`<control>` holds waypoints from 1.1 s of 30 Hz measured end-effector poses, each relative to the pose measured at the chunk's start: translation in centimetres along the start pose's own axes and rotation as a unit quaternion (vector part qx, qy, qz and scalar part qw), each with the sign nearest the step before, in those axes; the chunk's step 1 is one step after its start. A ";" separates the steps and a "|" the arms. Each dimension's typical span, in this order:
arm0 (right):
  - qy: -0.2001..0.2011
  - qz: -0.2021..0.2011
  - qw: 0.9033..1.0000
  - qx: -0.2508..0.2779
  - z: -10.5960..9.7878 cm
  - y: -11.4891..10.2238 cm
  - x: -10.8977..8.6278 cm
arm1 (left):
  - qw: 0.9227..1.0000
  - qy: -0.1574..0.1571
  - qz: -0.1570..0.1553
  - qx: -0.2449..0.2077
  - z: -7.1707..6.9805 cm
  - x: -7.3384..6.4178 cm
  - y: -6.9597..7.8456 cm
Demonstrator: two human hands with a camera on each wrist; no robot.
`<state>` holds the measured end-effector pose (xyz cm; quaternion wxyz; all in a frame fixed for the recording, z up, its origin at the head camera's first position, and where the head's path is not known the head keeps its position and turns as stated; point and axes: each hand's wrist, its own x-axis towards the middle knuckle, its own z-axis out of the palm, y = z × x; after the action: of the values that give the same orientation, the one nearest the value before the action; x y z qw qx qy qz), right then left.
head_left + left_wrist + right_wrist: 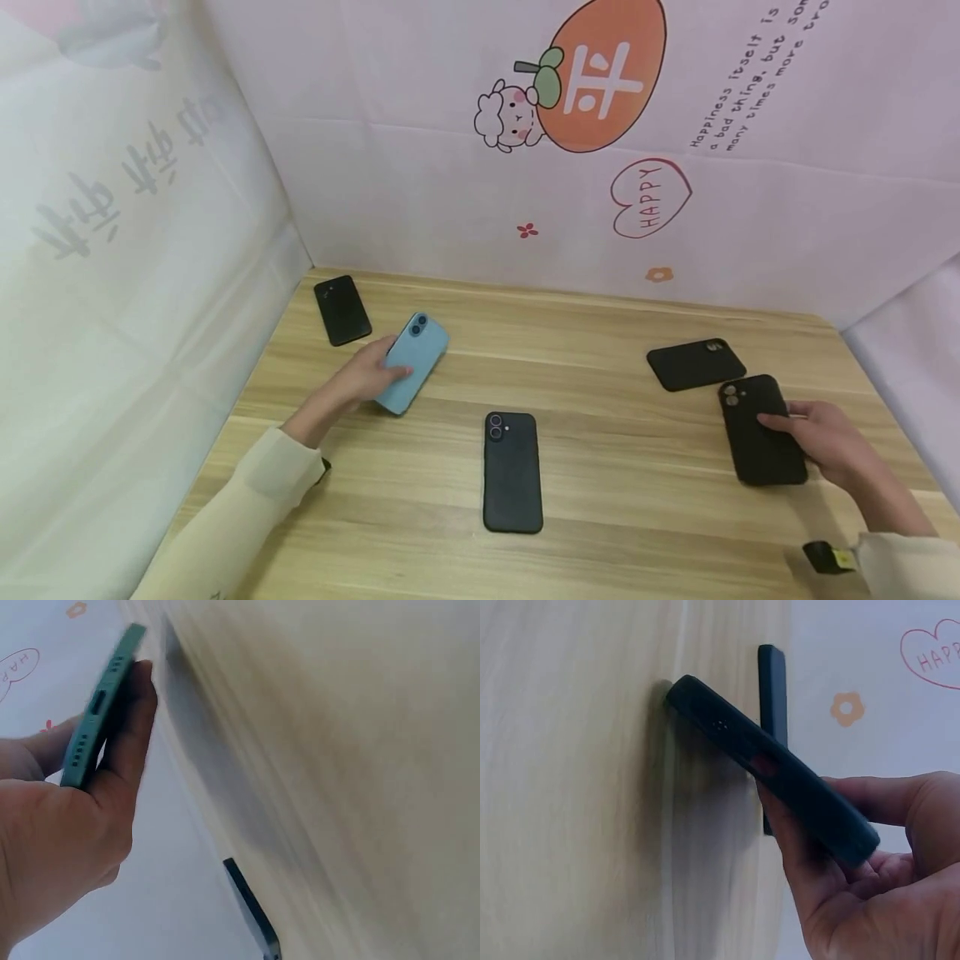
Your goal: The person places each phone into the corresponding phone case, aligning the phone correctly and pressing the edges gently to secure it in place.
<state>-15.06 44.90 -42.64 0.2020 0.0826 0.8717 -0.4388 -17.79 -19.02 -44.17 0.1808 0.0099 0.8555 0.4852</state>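
Note:
My left hand [367, 371] grips a light blue phone [417, 360] by its sides, thumb across the back with its two camera lenses. In the left wrist view the port edge of this blue phone [105, 705] faces the camera, and it is raised off the table. On the right side, my right hand [825, 437] holds a black phone case [763, 442], thumb on its back and fingers underneath. In the right wrist view the lower edge of the black case [772, 769] shows small holes and a reddish opening; it is tilted over the wood.
A black phone-shaped piece [513, 475] lies at the table's middle. Another [693, 367] lies just behind the right hand's case. A smaller black phone [342, 312] lies at the back left corner. Printed white cloth [420, 183] walls the wooden table [600, 533].

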 end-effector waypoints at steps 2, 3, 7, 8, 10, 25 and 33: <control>0.001 -0.003 1.000 0.018 0.2 -0.2 -0.1 | 0.999 0.002 -0.001 -0.032 0.2 -0.2 -0.1; 0.001 -0.006 1.000 0.028 0.3 -0.3 -0.2 | 0.999 0.000 -0.003 -0.053 0.2 -0.3 -0.1; 0.014 -0.023 0.999 0.045 0.8 -1.2 -0.3 | 0.992 -0.008 -0.002 -0.126 0.6 -0.8 0.2; 0.019 -0.031 0.999 0.037 1.0 -1.6 -0.5 | 0.989 -0.012 -0.001 -0.146 0.7 -0.9 0.2; 0.029 -0.039 0.999 0.002 1.4 -2.6 -0.7 | 0.984 -0.014 0.002 -0.176 0.9 -1.0 0.5; 0.046 -0.089 0.993 -0.067 5.6 -9.3 -2.0 | 0.945 -0.030 0.004 -0.325 4.5 -2.8 3.7; 0.030 -0.129 0.989 0.062 8.2 -12.4 -2.3 | 0.926 -0.050 0.035 -0.372 6.3 -3.2 5.0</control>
<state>-14.71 30.94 -36.98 0.1114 -0.0051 0.8519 -0.5117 -13.59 -11.80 -41.93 0.1975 -0.0041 0.6022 0.7735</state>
